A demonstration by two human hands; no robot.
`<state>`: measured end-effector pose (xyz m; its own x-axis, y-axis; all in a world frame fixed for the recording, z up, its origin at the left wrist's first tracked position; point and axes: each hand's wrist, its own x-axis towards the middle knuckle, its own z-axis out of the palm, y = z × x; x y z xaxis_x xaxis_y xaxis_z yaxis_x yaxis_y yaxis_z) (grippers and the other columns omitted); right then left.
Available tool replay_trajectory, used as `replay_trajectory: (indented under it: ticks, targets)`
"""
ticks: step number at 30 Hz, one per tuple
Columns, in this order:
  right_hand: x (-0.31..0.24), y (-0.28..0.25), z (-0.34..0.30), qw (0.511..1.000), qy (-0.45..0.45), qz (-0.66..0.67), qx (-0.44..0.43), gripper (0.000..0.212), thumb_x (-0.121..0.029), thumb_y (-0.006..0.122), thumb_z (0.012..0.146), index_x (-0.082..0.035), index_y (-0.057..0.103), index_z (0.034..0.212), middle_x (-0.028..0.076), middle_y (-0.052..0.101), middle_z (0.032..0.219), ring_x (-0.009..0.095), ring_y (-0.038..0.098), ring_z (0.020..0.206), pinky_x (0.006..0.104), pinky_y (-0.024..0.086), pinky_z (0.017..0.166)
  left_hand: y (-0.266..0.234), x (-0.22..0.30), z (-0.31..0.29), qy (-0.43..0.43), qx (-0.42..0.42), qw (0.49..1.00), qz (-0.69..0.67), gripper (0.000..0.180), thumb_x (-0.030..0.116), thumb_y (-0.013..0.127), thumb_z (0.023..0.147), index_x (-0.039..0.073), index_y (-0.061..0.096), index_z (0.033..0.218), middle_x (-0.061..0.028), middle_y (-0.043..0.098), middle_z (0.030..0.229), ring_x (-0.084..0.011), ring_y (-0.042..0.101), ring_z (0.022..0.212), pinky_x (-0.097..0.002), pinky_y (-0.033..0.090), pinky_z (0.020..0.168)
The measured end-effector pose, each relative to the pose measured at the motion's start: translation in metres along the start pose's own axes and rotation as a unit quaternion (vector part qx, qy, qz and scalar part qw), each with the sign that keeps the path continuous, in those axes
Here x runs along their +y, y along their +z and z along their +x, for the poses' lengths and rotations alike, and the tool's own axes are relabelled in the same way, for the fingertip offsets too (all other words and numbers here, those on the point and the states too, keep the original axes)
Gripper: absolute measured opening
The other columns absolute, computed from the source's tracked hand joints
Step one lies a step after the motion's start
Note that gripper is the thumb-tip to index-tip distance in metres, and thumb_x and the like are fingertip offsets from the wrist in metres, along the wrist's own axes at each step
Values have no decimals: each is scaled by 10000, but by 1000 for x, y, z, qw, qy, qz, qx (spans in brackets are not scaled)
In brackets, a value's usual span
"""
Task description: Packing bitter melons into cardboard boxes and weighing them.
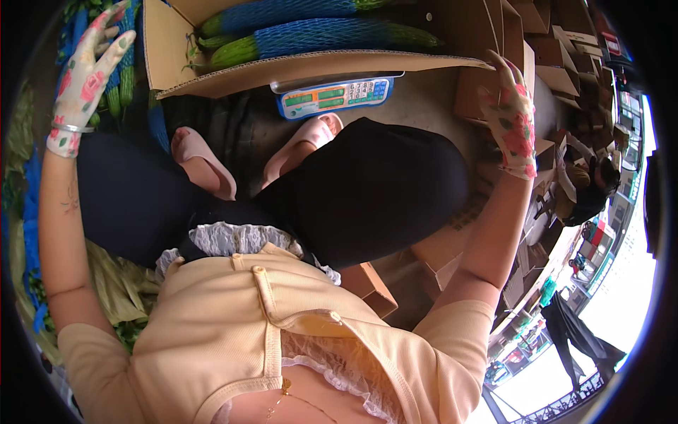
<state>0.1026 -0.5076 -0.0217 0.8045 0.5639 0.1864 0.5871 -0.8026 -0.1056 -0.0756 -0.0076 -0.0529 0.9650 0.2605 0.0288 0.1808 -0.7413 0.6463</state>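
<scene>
An open cardboard box point(311, 62) stands in front of me. Inside it lie several long green gourds point(346, 35) sleeved in blue foam netting. My left hand point(88, 74), in a floral glove with a bracelet at the wrist, is raised left of the box. Its fingers are apart and hold nothing; more netted gourds point(126, 74) lie beside and beyond it. At the box's near right corner is my right hand point(513, 120), also gloved, its fingers bent over the cardboard edge. Under the box's near side a blue-and-white digital scale point(335, 97) shows its display and keypad.
My sandalled feet point(205, 159) are on the floor below the scale. Several cardboard boxes point(558, 63) are piled at the right, and another box point(371, 286) lies beside my right thigh. A crouching person point(590, 187) is farther off at the right. Greenish sheeting point(116, 283) lies at my left.
</scene>
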Motion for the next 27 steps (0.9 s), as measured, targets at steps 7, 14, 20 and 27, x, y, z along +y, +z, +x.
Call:
replay_trajectory:
  ticks: [7, 14, 20, 27]
  targets:
    - [-15, 39, 37, 995, -88, -46, -27, 486, -151, 693, 741, -131, 564, 1209, 88, 603, 1149, 299, 564, 1076, 395, 456, 923, 32, -62, 14, -169, -57, 966, -187, 639, 413, 528, 941, 111, 303, 1458, -60, 525, 1319, -205, 439, 1276, -332, 347, 1057]
    - [0, 59, 18, 986, -54, -79, -136, 159, -310, 639, 818, -155, 605, 825, 74, 631, 766, 288, 641, 765, 407, 510, 644, 56, -80, 52, -187, -159, 956, -162, 300, 288, 618, 887, 33, 593, 1041, -48, 616, 970, -124, 569, 910, -289, 465, 752]
    - [5, 47, -86, 998, 42, -6, -44, 163, -297, 645, 793, -143, 594, 771, 51, 625, 707, 284, 630, 673, 396, 485, 572, 56, -30, 155, -54, -267, 951, -144, 302, 249, 553, 861, 10, 578, 1043, -31, 594, 937, -114, 552, 858, -269, 450, 766]
    - [7, 41, -290, 958, 285, -31, -5, 101, -162, 651, 722, -152, 577, 790, 58, 625, 746, 274, 634, 736, 413, 460, 654, 197, 195, 179, 188, -392, 900, -23, 353, 264, 499, 805, -8, 601, 1005, -25, 603, 824, -111, 525, 709, -267, 433, 640]
